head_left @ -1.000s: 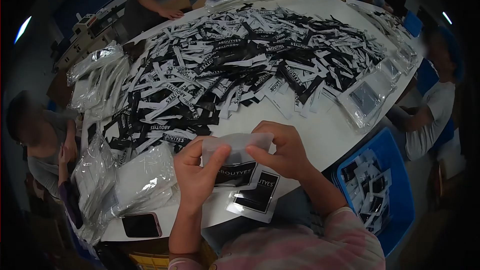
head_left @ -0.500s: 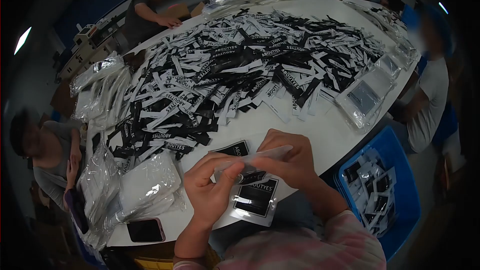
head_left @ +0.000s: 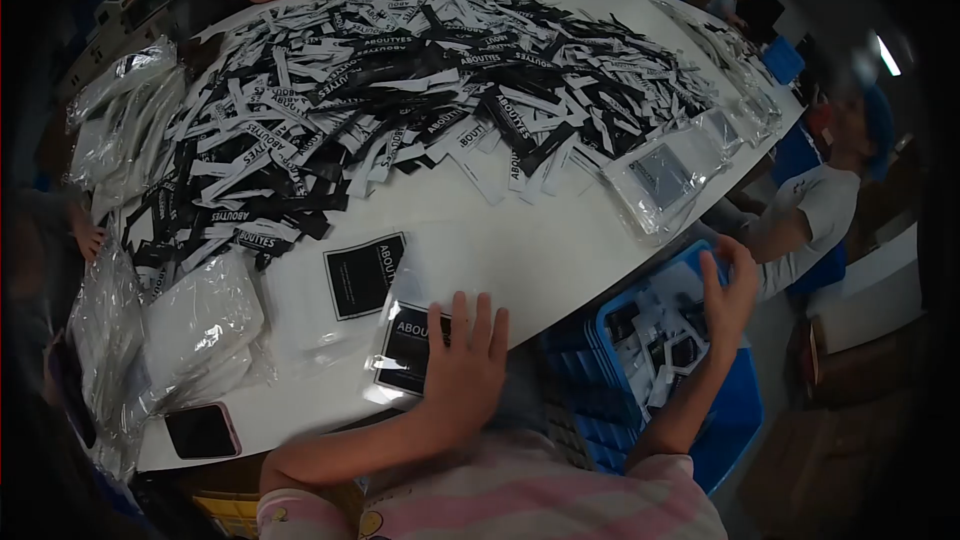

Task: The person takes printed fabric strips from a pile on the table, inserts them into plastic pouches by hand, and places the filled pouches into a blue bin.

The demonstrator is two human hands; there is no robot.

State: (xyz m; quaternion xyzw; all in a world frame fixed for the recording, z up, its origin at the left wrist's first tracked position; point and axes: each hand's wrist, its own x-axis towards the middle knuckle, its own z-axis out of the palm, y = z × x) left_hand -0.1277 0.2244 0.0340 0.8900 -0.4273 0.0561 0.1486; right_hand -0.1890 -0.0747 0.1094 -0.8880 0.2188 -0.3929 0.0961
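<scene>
Clear plastic black-panelled pouch point(head_left: 402, 358): white tabletop's point(head_left: 480, 230) near edge | left hand point(head_left: 465, 365): flat on it, fingers slightly spread | right hand point(head_left: 730, 295): wide, seemingly empty, near blue plastic bin point(head_left: 738, 405) | light, even pressure likely avoids creasing

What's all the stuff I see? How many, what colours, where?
Table: one, white, middle
Packets: lots, black and white, on the table
Pouches: two, clear with black fronts, near table edge
Pale plastic: some, whitish, beside the pouches
Phone: one, black and pinkish, near left corner
Plastic bags: many, clear, around the table's edges
Tub: at least one, blue, right, holding more pouches
Crate: one, yellow, bottom left
Lamps: two, white, top right
People: at least four, various clothes, around the table
Sleeves: two, pink and white, bottom
Left hand: one, bare, on a pouch
Right hand: one, bare, by the tub
</scene>
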